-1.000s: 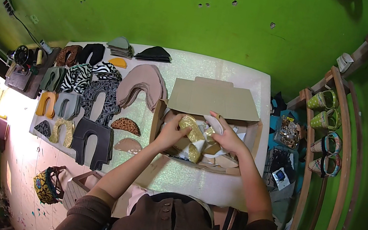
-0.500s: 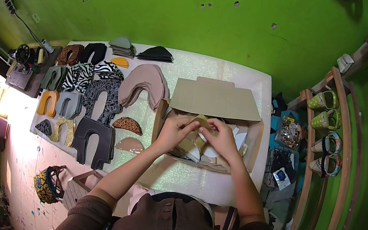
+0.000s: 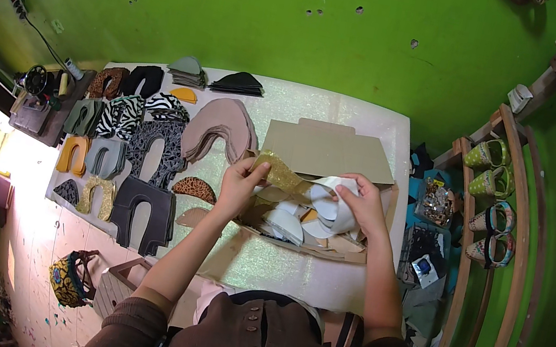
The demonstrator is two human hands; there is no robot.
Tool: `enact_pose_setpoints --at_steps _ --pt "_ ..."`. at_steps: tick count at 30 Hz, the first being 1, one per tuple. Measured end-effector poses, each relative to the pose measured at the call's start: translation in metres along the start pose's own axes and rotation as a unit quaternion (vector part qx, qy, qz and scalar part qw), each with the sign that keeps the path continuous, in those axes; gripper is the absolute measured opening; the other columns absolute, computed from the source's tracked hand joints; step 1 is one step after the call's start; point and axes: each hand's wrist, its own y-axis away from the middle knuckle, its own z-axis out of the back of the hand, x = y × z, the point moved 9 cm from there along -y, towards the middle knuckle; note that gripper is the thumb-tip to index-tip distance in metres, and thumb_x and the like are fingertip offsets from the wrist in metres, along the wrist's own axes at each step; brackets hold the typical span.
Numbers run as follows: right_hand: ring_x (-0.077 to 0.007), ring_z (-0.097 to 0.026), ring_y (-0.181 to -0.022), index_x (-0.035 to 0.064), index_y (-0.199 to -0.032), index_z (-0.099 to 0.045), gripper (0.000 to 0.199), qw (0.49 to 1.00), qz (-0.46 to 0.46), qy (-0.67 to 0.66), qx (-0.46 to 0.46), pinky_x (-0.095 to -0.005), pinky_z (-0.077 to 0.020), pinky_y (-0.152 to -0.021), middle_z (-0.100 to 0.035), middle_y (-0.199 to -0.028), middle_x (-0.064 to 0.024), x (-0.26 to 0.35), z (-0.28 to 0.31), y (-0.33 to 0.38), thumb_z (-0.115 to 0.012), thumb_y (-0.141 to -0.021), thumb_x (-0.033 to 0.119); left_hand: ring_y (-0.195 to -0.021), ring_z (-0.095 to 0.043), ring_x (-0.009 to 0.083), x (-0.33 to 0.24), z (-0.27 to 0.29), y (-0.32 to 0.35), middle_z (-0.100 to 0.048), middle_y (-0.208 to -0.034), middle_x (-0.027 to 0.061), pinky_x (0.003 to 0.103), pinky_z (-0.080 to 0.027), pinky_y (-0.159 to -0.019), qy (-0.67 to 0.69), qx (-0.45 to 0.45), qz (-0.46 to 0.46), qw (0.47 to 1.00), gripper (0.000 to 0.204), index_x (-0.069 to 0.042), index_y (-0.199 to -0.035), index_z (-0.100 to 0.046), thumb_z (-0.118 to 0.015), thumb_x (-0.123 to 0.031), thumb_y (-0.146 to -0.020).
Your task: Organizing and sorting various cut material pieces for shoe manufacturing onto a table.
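Above an open cardboard box point(image 3: 330, 151), my left hand point(image 3: 241, 182) pinches one end of a gold glitter cut piece point(image 3: 283, 174). The piece stretches to the right, and its far end meets several white curved pieces point(image 3: 341, 218). My right hand point(image 3: 366, 207) is closed on the white pieces, thumb on top. Whether it also grips the gold end cannot be made out. Below both hands, loose white, tan and yellow offcuts point(image 3: 284, 225) lie in the box.
Left of the box, stacks of curved cut pieces point(image 3: 144, 213) cover the table point(image 3: 274, 277), some zebra-patterned. A hand-wheeled machine point(image 3: 35, 82) stands far left. At the right are a wooden rack point(image 3: 521, 239) with sandals point(image 3: 492, 183) and bins of small parts point(image 3: 437, 201).
My hands have moved apart, left hand leftward and right hand rightward. The gold piece is now spread out between them, and white pieces have come up in my right hand.
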Motion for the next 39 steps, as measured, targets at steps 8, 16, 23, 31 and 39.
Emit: enact_pose_setpoints --at_steps 8,16,23,31,39 --pt "-0.0100 -0.058 -0.070 0.0027 -0.105 -0.054 0.022 0.998 0.021 0.057 -0.010 -0.0221 -0.0473 -0.061 -0.061 -0.089 -0.0067 0.011 -0.008 -0.001 -0.057 -0.085 0.009 -0.105 -0.050 0.0291 -0.045 -0.033 0.024 -0.050 -0.113 0.0159 0.034 -0.041 -0.089 -0.370 0.037 -0.250 0.894 0.046 -0.002 -0.116 -0.048 -0.063 -0.008 -0.072" --pt "-0.0155 -0.060 -0.080 0.0014 -0.100 -0.060 0.019 0.985 0.047 0.125 0.113 -0.0259 -0.0460 -0.071 -0.065 -0.087 -0.0104 0.018 -0.065 0.011 -0.052 -0.084 0.008 -0.097 -0.056 0.0192 0.014 -0.074 0.035 -0.054 -0.110 0.0179 0.030 -0.045 -0.084 -0.226 0.289 0.009 0.930 0.063 0.000 -0.130 -0.037 -0.064 -0.018 -0.077" --pt "-0.0170 -0.057 -0.094 0.0007 -0.105 -0.059 0.027 0.985 0.030 0.109 0.130 -0.0280 -0.0431 -0.082 -0.060 -0.102 -0.0107 0.015 -0.060 0.017 -0.049 -0.079 -0.001 -0.096 -0.058 0.0200 0.005 -0.066 0.032 -0.057 -0.108 0.0160 0.028 -0.045 -0.084 -0.259 0.242 -0.048 0.934 0.048 0.003 -0.120 -0.045 -0.062 -0.015 -0.079" --pt "-0.0214 -0.053 -0.098 0.0036 -0.108 -0.055 0.039 0.972 0.082 0.138 0.173 -0.0299 -0.0409 -0.083 -0.055 -0.103 -0.0105 0.013 -0.066 0.027 -0.066 -0.071 0.014 -0.095 -0.053 0.0115 0.010 -0.069 0.035 -0.056 -0.101 0.0071 0.024 -0.042 -0.083 0.041 0.297 0.055 0.952 0.032 0.003 -0.114 -0.048 -0.053 0.001 -0.082" --pt "-0.0145 -0.060 -0.081 -0.0002 -0.098 -0.058 0.016 0.987 0.109 0.052 0.106 -0.0257 -0.0466 -0.071 -0.062 -0.089 -0.0084 0.012 -0.055 0.019 -0.052 -0.083 -0.001 -0.092 -0.051 0.0092 0.005 -0.063 0.039 -0.054 -0.096 0.0032 0.022 -0.042 -0.081 0.007 0.265 -0.006 0.964 0.039 -0.001 -0.117 -0.048 -0.059 0.002 -0.080"
